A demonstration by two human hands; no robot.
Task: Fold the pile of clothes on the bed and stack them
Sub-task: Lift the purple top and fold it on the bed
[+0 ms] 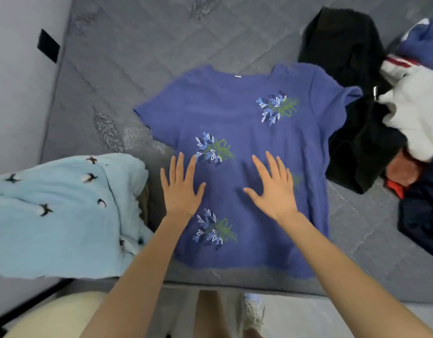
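Note:
A blue-purple T-shirt [235,113] with flower prints lies spread flat on the grey mattress [142,52], neckline away from me. My left hand [181,189] lies flat with fingers straight and spread on the shirt's lower left part. My right hand [271,186] lies flat the same way on the shirt's middle. A folded light-blue fluffy garment [59,215] with dark star marks sits to the left, at the mattress's near corner. A pile of unfolded clothes lies to the right: a black garment [349,98], a white one [415,111], orange-red [403,174] and dark navy [422,215] pieces.
The wall [18,89] runs along the mattress's left side. The mattress's front edge is just below the shirt's hem, with floor and my legs and a shoe [254,311] beneath. Bare mattress lies beyond the shirt's neckline.

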